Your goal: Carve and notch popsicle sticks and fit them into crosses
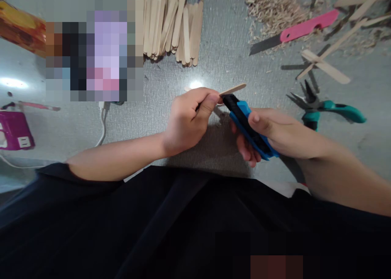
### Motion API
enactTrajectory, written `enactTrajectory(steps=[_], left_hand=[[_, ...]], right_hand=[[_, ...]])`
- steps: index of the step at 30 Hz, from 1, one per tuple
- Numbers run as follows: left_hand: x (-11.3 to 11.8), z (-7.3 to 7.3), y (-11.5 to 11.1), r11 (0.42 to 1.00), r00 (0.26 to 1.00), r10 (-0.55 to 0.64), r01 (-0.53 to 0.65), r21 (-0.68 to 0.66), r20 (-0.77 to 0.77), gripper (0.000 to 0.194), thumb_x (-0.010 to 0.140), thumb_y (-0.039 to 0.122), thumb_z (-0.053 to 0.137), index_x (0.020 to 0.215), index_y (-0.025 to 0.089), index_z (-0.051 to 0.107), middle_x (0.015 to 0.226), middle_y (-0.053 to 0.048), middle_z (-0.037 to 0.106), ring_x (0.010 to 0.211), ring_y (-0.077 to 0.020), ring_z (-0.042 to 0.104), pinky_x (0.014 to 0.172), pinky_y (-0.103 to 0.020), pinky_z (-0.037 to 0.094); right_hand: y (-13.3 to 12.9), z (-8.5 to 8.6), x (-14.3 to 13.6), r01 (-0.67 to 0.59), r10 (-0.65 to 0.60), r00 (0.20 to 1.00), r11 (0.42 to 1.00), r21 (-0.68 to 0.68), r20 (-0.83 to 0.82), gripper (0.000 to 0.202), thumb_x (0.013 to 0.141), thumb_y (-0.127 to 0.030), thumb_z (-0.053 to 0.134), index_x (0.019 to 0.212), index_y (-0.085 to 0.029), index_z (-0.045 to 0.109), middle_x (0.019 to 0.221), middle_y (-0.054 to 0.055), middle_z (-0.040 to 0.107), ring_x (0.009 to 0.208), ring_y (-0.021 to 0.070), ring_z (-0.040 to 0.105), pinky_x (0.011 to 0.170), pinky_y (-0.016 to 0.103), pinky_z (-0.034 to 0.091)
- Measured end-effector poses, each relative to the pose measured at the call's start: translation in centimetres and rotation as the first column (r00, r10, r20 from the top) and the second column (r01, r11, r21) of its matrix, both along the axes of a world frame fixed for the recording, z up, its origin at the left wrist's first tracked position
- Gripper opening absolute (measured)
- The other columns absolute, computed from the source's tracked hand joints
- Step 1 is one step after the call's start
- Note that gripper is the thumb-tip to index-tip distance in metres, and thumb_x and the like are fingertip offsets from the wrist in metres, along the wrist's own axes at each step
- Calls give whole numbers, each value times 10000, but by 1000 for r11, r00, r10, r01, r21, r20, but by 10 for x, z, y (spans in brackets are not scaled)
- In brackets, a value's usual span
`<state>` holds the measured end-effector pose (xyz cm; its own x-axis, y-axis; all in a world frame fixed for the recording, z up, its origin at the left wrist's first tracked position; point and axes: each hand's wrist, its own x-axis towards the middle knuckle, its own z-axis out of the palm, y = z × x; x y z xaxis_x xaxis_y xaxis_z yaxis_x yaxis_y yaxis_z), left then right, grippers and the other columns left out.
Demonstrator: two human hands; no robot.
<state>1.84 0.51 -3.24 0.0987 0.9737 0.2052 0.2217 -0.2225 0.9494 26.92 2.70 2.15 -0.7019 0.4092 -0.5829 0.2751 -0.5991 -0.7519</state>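
Note:
Pinched between the thumb and fingers of my left hand [192, 118] is a wooden craft stick [235, 89], its rounded end pointing to the right. A pale tip [187, 89], perhaps of a stick, shows beyond the knuckles; whether it is the same piece I cannot tell. My right hand [275, 130] grips a blue and black stapler [249, 126], thumb on top and fingers underneath. The stapler's black front end meets the stick just beside my left fingertips. My left fingers hide the middle of the stick.
A pile of craft sticks [171, 26] lies at the back. Wood shavings [271, 10], a pink-handled knife [308, 26], crossed sticks [326, 65] and teal pliers [332, 106] are on the right. A white cable [104, 126] and a purple socket block [15, 130] are on the left.

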Motion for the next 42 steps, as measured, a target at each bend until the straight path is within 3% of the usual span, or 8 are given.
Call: enactTrajectory(steps=[3, 5, 8, 14, 19, 27, 36, 42], left_hand=[[1, 3, -1, 993, 999, 22, -27, -116, -44, 487, 1211, 632, 556, 987, 276, 801, 768, -11, 764, 729, -167, 752, 711, -373, 614], [1, 4, -1, 988, 998, 27, -35, -150, -58, 533, 1196, 693, 544, 1000, 279, 817, 764, -19, 763, 774, -182, 774, 714, -373, 614], [0, 5, 0, 989, 998, 27, -36, -145, -61, 554, 1192, 715, 530, 1009, 278, 817, 842, -40, 802, 860, -198, 801, 757, -385, 630], [-4, 6, -2, 990, 995, -31, 17, -142, -97, 461, 1214, 650, 525, 1116, 303, 813, 766, -6, 738, 676, -171, 691, 691, -390, 587], [0, 4, -2, 995, 992, -38, 26, -98, -122, 462, 1229, 596, 543, 1035, 263, 798, 713, 16, 753, 639, -138, 702, 711, -361, 590], [-1, 8, -2, 998, 979, -28, 15, -69, -202, 415, 1219, 536, 594, 987, 277, 821, 793, -11, 845, 699, -159, 782, 717, -362, 602], [-1, 5, 0, 992, 986, -37, 17, -123, -161, 438, 1205, 583, 605, 982, 286, 836, 815, -19, 858, 715, -161, 791, 638, -330, 583], [2, 8, 1, 982, 993, 10, -31, -186, -115, 450, 1186, 614, 638, 957, 275, 825, 834, -19, 862, 725, -161, 791, 631, -332, 599]], right_hand=[[0, 4, -4, 79, -82, 996, 993, -89, -38, 603, 1096, -835, 666, 1129, -233, 651, 710, 68, 807, 513, 241, 777, 420, 255, 551], [1, 6, -6, 132, -138, 989, 985, -111, -47, 611, 1079, -837, 687, 1116, -228, 655, 685, 70, 802, 474, 246, 758, 379, 252, 523], [2, 6, -8, 166, -173, 984, 978, -128, -47, 629, 1055, -848, 713, 1105, -223, 659, 657, 68, 796, 435, 240, 735, 354, 243, 506], [3, 8, -8, 161, -169, 985, 972, -174, -32, 633, 1045, -853, 714, 1105, -228, 636, 647, 68, 790, 438, 244, 738, 344, 240, 496], [5, 9, -6, 144, -154, 987, 969, -202, -36, 597, 1077, -819, 693, 1204, -247, 578, 647, 50, 788, 444, 258, 746, 356, 249, 513], [2, 11, -11, 188, -189, 982, 968, -168, 14, 536, 1102, -771, 677, 1213, -257, 571, 639, 40, 783, 432, 241, 728, 356, 239, 504], [2, 8, -10, 157, -154, 988, 971, -178, 31, 548, 1099, -797, 644, 1193, -261, 576, 608, 28, 756, 396, 240, 695, 357, 258, 521], [0, 9, -13, 198, -197, 980, 977, -81, 20, 553, 1076, -789, 706, 1154, -251, 601, 636, 13, 760, 418, 223, 707, 356, 245, 515]])
